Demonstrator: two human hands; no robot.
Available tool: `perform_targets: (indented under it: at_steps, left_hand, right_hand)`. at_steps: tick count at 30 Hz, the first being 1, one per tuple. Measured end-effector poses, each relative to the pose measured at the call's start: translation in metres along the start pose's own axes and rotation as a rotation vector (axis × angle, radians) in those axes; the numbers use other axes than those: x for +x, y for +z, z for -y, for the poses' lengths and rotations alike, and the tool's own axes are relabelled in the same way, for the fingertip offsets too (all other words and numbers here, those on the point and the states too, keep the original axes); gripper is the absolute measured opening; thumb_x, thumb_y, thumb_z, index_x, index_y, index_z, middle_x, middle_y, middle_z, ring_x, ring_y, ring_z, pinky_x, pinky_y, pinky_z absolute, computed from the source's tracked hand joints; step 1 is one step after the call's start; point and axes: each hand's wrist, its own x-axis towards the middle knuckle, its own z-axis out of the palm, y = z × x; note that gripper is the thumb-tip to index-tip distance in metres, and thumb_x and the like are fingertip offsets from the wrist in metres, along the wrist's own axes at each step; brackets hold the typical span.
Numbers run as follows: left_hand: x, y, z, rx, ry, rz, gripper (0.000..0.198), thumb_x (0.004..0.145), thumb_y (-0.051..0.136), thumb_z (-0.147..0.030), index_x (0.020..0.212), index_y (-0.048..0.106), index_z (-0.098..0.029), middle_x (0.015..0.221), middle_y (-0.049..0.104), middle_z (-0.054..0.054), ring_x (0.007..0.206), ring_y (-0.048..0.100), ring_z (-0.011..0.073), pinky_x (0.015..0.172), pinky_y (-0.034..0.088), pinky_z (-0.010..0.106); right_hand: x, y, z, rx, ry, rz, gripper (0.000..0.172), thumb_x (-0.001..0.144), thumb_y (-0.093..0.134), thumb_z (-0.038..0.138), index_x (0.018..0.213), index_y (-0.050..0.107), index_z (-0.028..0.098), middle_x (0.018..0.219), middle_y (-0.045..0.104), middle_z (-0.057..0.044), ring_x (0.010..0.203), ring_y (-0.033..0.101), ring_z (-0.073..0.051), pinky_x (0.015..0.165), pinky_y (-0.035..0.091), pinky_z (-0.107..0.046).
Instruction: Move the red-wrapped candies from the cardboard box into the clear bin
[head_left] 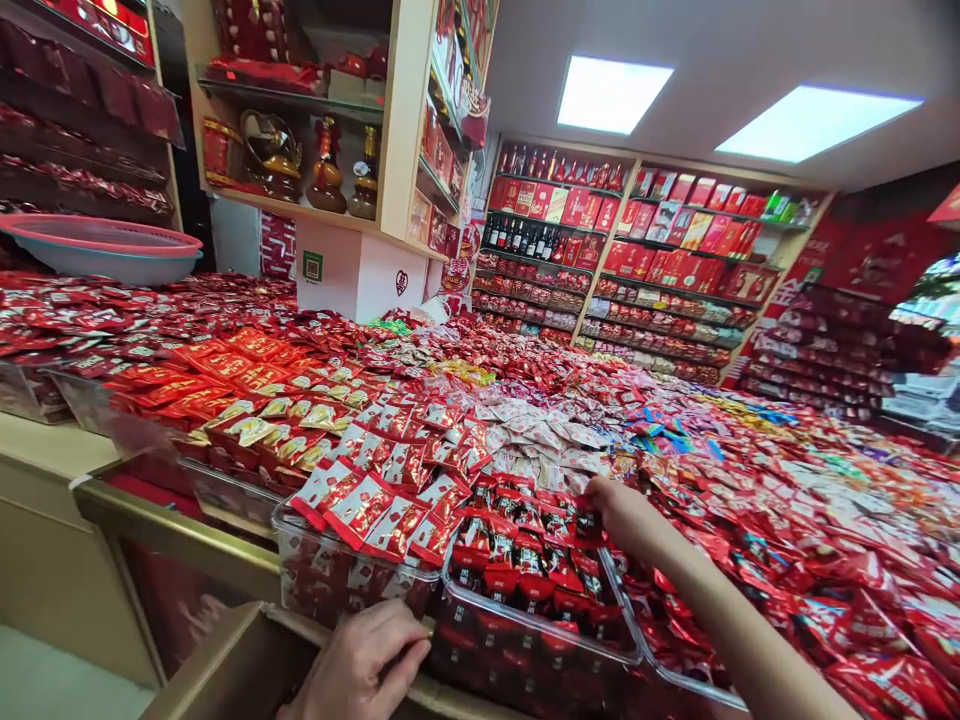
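Note:
My right hand (616,510) reaches over a clear plastic bin (540,630) filled with dark red and black candy packets (525,560); its fingers rest on the packets at the bin's far right corner, and I cannot tell whether they pinch one. My left hand (360,665) lies at the front edge of the display, fingers curled against the front wall of the neighbouring clear bin (337,580), which holds red and white packets (367,505).
A huge counter of red wrapped sweets (675,440) spreads right and back. Stacked pink and blue basins (105,248) sit at the far left. Wall shelves (637,260) hold red boxes and bottles. A gold-trimmed counter edge (172,530) runs along the front left.

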Motion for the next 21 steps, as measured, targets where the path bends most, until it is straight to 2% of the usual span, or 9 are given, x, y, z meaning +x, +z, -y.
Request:
perform_targets:
  at_steps: [3, 6, 11, 13, 16, 19, 21]
  left_hand:
    - [-0.002, 0.003, 0.001, 0.078, 0.048, 0.033, 0.013, 0.084, 0.043, -0.015, 0.082, 0.055, -0.018, 0.068, 0.059, 0.002, 0.064, 0.056, 0.0138, 0.057, 0.041, 0.023]
    - [-0.002, 0.003, 0.0, 0.141, 0.084, 0.015, 0.013, 0.084, 0.043, -0.015, 0.084, 0.055, -0.019, 0.07, 0.061, 0.003, 0.065, 0.057, 0.0149, 0.057, 0.043, 0.024]
    - [-0.003, 0.005, 0.002, 0.169, 0.09, 0.008, 0.012, 0.083, 0.045, -0.014, 0.084, 0.056, -0.019, 0.07, 0.06, 0.003, 0.065, 0.056, 0.0157, 0.056, 0.043, 0.026]
    - [-0.004, 0.008, 0.004, 0.15, 0.102, -0.032, 0.012, 0.082, 0.045, -0.014, 0.084, 0.056, -0.019, 0.069, 0.06, 0.003, 0.063, 0.055, 0.0157, 0.055, 0.043, 0.026]
    - [-0.005, 0.01, 0.006, 0.127, 0.138, -0.101, 0.012, 0.081, 0.047, -0.012, 0.084, 0.056, -0.019, 0.067, 0.059, 0.002, 0.062, 0.054, 0.0155, 0.054, 0.042, 0.026]
    - [-0.006, 0.011, 0.009, 0.121, 0.162, -0.094, 0.013, 0.08, 0.047, -0.011, 0.086, 0.056, -0.018, 0.068, 0.059, 0.003, 0.062, 0.054, 0.0153, 0.054, 0.042, 0.026]
    - [-0.008, 0.011, 0.011, 0.122, 0.17, -0.084, 0.012, 0.081, 0.047, -0.011, 0.086, 0.056, -0.018, 0.068, 0.059, 0.003, 0.062, 0.053, 0.0152, 0.054, 0.042, 0.026]
  right_hand:
    - [0.014, 0.012, 0.001, -0.07, 0.005, 0.054, 0.021, 0.073, 0.041, 0.007, 0.075, 0.061, 0.015, 0.069, 0.067, -0.01, 0.062, 0.058, -0.018, 0.053, 0.034, -0.025]
    - [0.017, 0.018, 0.003, -0.114, 0.002, 0.094, 0.021, 0.073, 0.042, 0.007, 0.076, 0.062, 0.014, 0.072, 0.067, -0.011, 0.064, 0.059, -0.019, 0.053, 0.033, -0.025]
    - [0.012, 0.023, 0.003, -0.174, 0.005, 0.085, 0.031, 0.073, 0.04, 0.005, 0.098, 0.058, 0.011, 0.093, 0.065, -0.016, 0.083, 0.059, -0.022, 0.063, 0.036, -0.026]
    - [0.008, 0.024, 0.004, -0.198, -0.002, 0.084, 0.032, 0.073, 0.04, 0.004, 0.1, 0.057, 0.01, 0.097, 0.064, -0.018, 0.088, 0.058, -0.024, 0.067, 0.036, -0.027]
    - [0.004, 0.025, 0.006, -0.213, -0.023, 0.134, 0.022, 0.07, 0.046, 0.006, 0.083, 0.063, 0.012, 0.084, 0.068, -0.015, 0.081, 0.061, -0.024, 0.063, 0.037, -0.027]
    - [0.002, 0.024, 0.009, -0.217, -0.048, 0.164, 0.017, 0.067, 0.048, 0.005, 0.066, 0.063, 0.014, 0.073, 0.068, -0.012, 0.073, 0.062, -0.023, 0.058, 0.036, -0.026]
    - [-0.004, 0.021, 0.014, -0.221, -0.067, 0.142, 0.018, 0.069, 0.047, 0.005, 0.063, 0.062, 0.014, 0.072, 0.067, -0.013, 0.074, 0.061, -0.024, 0.059, 0.036, -0.027]
